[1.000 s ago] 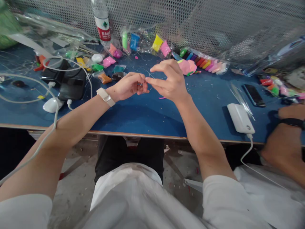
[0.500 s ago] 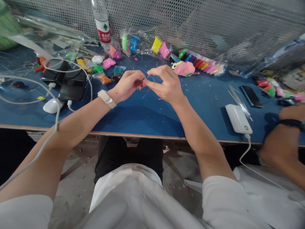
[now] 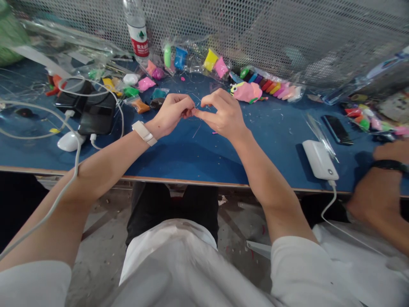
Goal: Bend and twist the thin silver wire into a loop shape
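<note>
My left hand [image 3: 171,113], with a pale band on its wrist, is closed in a pinch above the blue table [image 3: 182,164]. What its fingertips hold is too small to make out. My right hand [image 3: 225,113] reaches in from the other side, its thumb touching the left fingertips while the bent index finger stays apart from it. Below the hands lies a thin strand [image 3: 197,131], near a tiny pink loop-shaped piece [image 3: 214,132]. Just beyond my right hand rests a pink clay figure [image 3: 247,92] with a yellow-green part and an eye.
Colourful clay packets [image 3: 211,59] and a water bottle [image 3: 138,36] stand along the mesh panel [image 3: 255,30]. At left are a black power bank [image 3: 97,113] and cables. Right: a white power bank [image 3: 319,160], a dark phone [image 3: 337,129], a neighbouring person's arm [image 3: 380,187].
My right index finger has lifted and curled slightly away from the thumb. Both hands otherwise keep nearly the same place.
</note>
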Demonstrator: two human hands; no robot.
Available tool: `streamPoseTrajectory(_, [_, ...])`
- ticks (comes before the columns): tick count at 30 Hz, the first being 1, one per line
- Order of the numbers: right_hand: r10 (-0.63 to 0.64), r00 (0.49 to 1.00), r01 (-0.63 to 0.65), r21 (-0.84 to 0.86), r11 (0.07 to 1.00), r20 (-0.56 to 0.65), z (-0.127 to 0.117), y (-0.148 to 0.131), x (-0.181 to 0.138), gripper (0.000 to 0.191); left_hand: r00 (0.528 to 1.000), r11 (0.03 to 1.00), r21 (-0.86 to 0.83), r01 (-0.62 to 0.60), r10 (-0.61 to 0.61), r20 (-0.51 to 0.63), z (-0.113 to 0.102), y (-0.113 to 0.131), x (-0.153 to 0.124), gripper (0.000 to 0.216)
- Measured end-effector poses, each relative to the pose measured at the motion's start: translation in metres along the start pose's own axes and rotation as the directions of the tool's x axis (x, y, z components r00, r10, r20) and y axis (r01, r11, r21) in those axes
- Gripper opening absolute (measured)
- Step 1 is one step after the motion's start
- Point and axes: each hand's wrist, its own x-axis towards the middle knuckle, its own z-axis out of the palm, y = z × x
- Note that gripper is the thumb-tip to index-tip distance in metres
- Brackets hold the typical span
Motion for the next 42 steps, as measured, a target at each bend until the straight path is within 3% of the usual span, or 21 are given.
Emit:
streamPoseTrajectory(14, [0.001, 1.0, -0.003, 0.116, 0.993, 0.013, -0.003, -0.007, 0.005, 0.024, 1.0, 1.0, 0.023, -0.015, 0.015, 0.01, -0.001, -0.003, 0.001, 0.027])
streamPoseTrajectory(22, [0.014, 1.0, -0.013, 0.148, 0.989, -0.003, 0.003, -0.008, 0.005, 0.025, 0.991, 0.989, -0.079, 0.121, -0.124, -0.04, 0.006, 0.003, -0.003, 0.039])
streamPoseTrajectory(27, [0.005, 0.994, 0.013, 0.161, 0.987, -0.113, 0.007, -0.003, 0.005, 0.026, 0.995, 0.991, -0.101, 0.089, -0.092, -0.026, 0.005, 0.006, -0.005, 0.041])
streamPoseTrajectory(33, [0.143, 0.955, -0.094, 0.19, 0.977, -0.262, 0.008, -0.006, 0.005, 0.029, 0.994, 0.989, -0.096, 0.111, -0.11, 0.011, 0.008, 0.016, -0.009, 0.029])
streamPoseTrajectory(37, [0.241, 0.933, -0.164, 0.28, 0.946, -0.268, 0.012, -0.009, 0.004, 0.033, 0.995, 0.995, -0.047, 0.092, -0.093, -0.02, 0.009, 0.018, -0.01, 0.033])
streamPoseTrajectory(42, [0.383, 0.894, -0.267, 0.409, 0.872, -0.234, 0.009, -0.018, 0.006, 0.041, 0.999, 0.996, 0.085, -0.023, 0.025, -0.021, 0.006, 0.007, -0.005, 0.036])
